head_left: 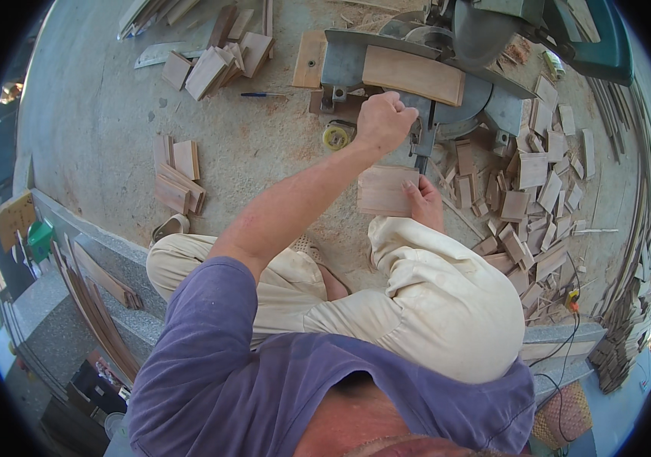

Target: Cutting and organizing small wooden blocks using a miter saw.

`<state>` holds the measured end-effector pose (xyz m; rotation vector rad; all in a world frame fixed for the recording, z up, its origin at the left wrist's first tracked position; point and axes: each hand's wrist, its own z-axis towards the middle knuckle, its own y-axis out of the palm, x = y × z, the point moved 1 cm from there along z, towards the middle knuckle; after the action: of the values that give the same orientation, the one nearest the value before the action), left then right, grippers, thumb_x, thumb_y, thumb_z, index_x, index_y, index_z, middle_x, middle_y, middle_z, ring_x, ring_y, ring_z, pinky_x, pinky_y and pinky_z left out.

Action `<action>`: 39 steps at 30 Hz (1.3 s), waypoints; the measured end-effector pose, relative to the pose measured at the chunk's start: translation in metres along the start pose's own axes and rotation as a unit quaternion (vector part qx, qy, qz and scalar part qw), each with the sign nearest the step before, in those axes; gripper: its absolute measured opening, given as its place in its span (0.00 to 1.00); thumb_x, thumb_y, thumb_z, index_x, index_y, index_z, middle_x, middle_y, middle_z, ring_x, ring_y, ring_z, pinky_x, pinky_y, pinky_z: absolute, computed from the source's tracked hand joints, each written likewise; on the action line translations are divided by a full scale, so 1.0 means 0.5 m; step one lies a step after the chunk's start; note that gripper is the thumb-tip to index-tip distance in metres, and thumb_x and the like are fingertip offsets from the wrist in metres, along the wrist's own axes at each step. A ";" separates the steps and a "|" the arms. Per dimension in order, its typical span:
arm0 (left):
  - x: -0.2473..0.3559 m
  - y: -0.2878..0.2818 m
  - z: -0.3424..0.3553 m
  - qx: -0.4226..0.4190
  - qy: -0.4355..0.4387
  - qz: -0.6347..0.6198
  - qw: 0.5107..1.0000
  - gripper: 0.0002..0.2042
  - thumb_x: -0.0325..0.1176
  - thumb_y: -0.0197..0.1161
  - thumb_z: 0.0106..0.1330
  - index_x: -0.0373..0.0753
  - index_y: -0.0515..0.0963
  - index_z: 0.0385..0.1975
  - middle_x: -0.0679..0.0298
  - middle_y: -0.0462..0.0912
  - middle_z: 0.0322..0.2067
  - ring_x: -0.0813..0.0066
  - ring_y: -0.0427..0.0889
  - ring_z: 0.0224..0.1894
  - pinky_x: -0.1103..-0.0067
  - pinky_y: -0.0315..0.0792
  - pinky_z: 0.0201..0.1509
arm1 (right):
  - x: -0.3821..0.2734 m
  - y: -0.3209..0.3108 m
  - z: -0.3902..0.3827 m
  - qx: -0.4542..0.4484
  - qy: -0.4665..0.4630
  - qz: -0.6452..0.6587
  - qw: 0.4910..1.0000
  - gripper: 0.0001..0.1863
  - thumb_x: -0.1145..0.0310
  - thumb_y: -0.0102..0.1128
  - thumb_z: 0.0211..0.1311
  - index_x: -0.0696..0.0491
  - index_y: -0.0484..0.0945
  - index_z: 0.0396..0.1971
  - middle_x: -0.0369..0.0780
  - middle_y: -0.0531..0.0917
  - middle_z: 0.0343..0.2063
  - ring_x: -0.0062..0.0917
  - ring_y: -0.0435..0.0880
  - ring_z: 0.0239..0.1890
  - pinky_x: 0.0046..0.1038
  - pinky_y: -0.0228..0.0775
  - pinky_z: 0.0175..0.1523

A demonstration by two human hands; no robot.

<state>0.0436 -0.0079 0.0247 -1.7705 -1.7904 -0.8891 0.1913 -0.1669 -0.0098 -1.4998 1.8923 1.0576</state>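
Note:
My left hand [388, 120] is closed in a fist just in front of the miter saw's grey base [344, 65]; its curled fingers hide whatever may be in them. A wooden board [413, 75] lies on the saw table against the fence, beyond that fist. Lower down, by my raised knee, my right hand [426, 202] grips a short, flat wood block [388, 191] at its right edge, thumb on top. The saw's motor head [485, 34] is raised at the upper right. Beside the base, left of my left wrist, sits a yellow tape measure [336, 136].
Many cut wood pieces [532, 169] are heaped on the floor to the right. Smaller stacks [179, 177] lie at left, with another pile [222, 65] at the far left. A blue pen [263, 94] rests on the dusty concrete. Long strips [622, 114] line the right side.

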 end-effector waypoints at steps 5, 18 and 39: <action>0.018 -0.091 -0.002 0.180 0.355 0.407 0.822 0.13 0.40 0.68 0.65 0.35 0.81 0.32 0.59 0.82 0.27 0.66 0.83 0.30 0.67 0.76 0.38 | -0.069 -0.011 0.018 0.013 -0.013 0.043 0.999 0.14 0.65 0.56 0.76 0.58 0.79 0.51 0.36 0.87 0.42 0.16 0.83 0.40 0.22 0.76 0.47; -0.043 -0.125 -0.067 0.136 0.179 0.229 0.947 0.14 0.38 0.70 0.65 0.30 0.81 0.32 0.67 0.81 0.23 0.80 0.76 0.29 0.76 0.73 0.36 | -0.234 0.016 0.233 0.052 -0.119 -0.074 0.989 0.21 0.62 0.65 0.72 0.59 0.76 0.57 0.37 0.86 0.36 0.16 0.84 0.30 0.19 0.73 0.24; 0.039 -0.118 0.019 0.110 0.260 0.275 0.919 0.34 0.41 0.68 0.63 0.30 0.69 0.66 0.53 0.88 0.35 0.65 0.87 0.38 0.74 0.78 0.46 | -0.191 0.017 0.278 0.163 -0.415 -0.601 0.663 0.29 0.40 0.62 0.65 0.36 0.81 0.63 0.40 0.77 0.67 0.45 0.60 0.76 0.72 0.37 0.73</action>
<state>-0.0151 0.0151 0.0251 -1.5710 -0.9419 -0.7800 0.1975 0.0019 -0.0129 -1.2563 0.1926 0.4812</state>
